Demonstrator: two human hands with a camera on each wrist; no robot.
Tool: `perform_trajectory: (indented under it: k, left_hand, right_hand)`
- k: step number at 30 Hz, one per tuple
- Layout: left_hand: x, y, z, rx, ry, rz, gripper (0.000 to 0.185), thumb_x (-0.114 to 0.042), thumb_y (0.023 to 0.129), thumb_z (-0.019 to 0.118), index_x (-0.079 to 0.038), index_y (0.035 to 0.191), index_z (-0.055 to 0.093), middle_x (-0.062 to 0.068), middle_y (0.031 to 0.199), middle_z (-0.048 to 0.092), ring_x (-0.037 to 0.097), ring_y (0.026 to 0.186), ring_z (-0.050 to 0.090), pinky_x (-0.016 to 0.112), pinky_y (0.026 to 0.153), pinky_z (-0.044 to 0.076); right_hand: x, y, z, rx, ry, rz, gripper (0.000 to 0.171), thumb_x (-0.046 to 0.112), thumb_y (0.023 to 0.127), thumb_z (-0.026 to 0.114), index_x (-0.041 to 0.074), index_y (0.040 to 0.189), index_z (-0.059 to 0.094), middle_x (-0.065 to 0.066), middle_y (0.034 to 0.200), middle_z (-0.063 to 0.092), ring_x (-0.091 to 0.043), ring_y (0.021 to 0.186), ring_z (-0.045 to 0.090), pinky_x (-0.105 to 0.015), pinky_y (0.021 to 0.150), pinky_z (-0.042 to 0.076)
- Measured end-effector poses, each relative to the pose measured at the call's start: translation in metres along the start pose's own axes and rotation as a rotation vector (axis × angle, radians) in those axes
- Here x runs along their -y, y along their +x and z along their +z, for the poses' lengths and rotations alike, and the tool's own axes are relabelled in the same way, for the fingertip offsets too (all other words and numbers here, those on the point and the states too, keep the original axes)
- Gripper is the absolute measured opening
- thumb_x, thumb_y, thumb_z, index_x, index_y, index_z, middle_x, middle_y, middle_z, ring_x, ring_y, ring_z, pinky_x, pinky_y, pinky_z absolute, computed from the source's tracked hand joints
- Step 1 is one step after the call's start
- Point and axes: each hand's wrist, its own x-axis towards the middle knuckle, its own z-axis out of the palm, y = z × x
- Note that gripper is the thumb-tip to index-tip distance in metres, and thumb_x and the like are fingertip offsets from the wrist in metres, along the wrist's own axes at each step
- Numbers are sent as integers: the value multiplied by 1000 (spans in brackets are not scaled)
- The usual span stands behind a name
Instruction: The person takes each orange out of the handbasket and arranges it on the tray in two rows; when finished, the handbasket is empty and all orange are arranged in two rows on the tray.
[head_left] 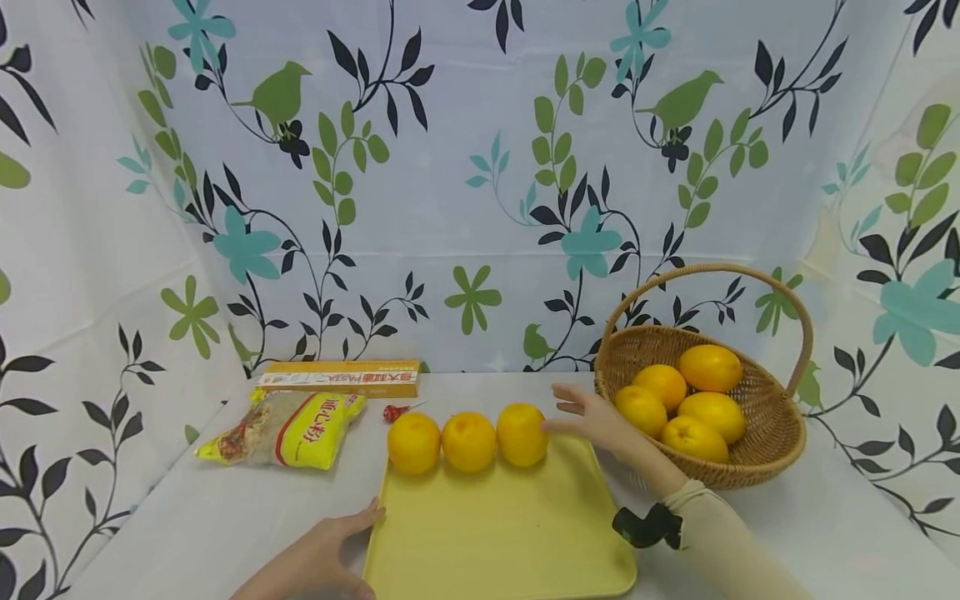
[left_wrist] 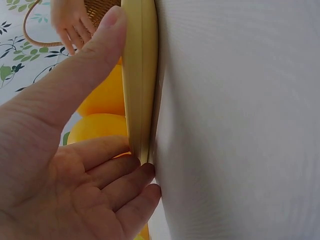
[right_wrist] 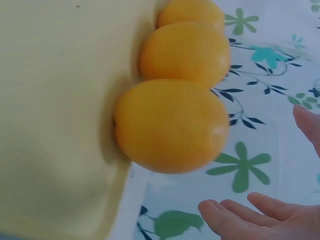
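Three oranges [head_left: 469,442] sit in a row along the far edge of a yellow tray [head_left: 495,533]. My left hand [head_left: 322,546] is at the tray's left side; in the left wrist view its thumb lies along the tray's rim [left_wrist: 139,75] and its extended fingertips [left_wrist: 145,172] touch the edge. My right hand [head_left: 600,421] is beside the rightmost orange [head_left: 523,435], with its fingers spread and nothing held. In the right wrist view, that hand [right_wrist: 270,217] is apart from the nearest orange [right_wrist: 170,125].
A wicker basket [head_left: 776,425] with a tall handle holds several oranges [head_left: 711,368] on the right. Toward the back left lie a yellow food packet [head_left: 315,429], a long orange pasta box [head_left: 382,379] and a small red-wrapped lollipop [head_left: 393,412]. A patterned curtain [head_left: 480,208] hangs behind the table.
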Motion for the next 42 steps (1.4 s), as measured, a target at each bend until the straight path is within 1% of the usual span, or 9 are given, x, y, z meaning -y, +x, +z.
perform_trajectory:
  k: [7,11,17,21,25,27,32,36,42]
  left_hand:
    - [-2,0,0,-3,-21,-24,90,-39,43,69,-7,119,35,13,121,30,39,107,20,58,80,15]
    - [-2,-1,0,5,-27,-6,89,-39,44,69,-7,119,35,14,122,29,39,107,19,58,80,14]
    - [-2,-2,0,8,-23,1,88,-40,45,68,-6,119,35,15,120,31,39,106,21,57,80,17]
    - [-3,-2,1,5,-38,-37,88,-41,44,68,-9,119,35,15,121,30,40,105,21,58,78,19]
    - [-3,-3,4,11,-89,-90,90,-42,44,69,-11,121,33,16,121,30,35,98,32,57,74,26]
    - [-3,-4,5,13,-103,-107,90,-42,44,68,-12,121,32,17,120,30,31,94,35,56,71,29]
    - [-2,-2,6,4,-73,-80,89,-42,44,68,-12,121,33,16,120,30,37,101,30,58,74,25]
    - [-2,-1,5,4,-51,-39,88,-41,44,68,-10,120,34,16,122,27,42,105,19,58,77,20]
    - [-1,-2,5,-2,-58,-75,89,-43,43,68,-13,120,35,14,122,29,41,104,23,59,74,22]
  right_hand:
    - [14,-16,-39,-32,41,-12,66,35,65,61,12,119,31,-4,118,34,-20,104,35,-36,81,35]
    - [20,-27,-65,-59,32,-67,59,27,71,58,5,118,31,-12,118,35,-26,103,35,-39,80,35]
    - [13,-35,-108,-105,-36,-118,54,26,75,54,4,118,30,-13,116,35,-26,102,35,-40,80,35]
    - [-39,-15,-148,-140,-61,-116,54,26,75,53,11,120,30,-10,118,35,-23,102,35,-43,78,34]
    - [-113,19,-191,-251,-162,-50,53,35,72,54,25,119,31,2,116,36,-16,101,38,-48,72,35]
    - [-133,29,-206,-318,-237,27,55,44,68,53,30,117,31,6,114,37,-16,100,38,-51,70,34]
    - [-138,32,-230,-378,-258,32,57,45,68,53,25,118,33,0,116,36,-18,102,35,-46,78,33]
    - [-139,35,-236,-435,-324,38,64,53,64,51,24,119,32,-5,120,33,-23,106,30,-50,79,28]
    - [-146,35,-232,-493,-401,75,79,60,60,48,17,123,26,-12,122,28,-33,107,25,-56,76,24]
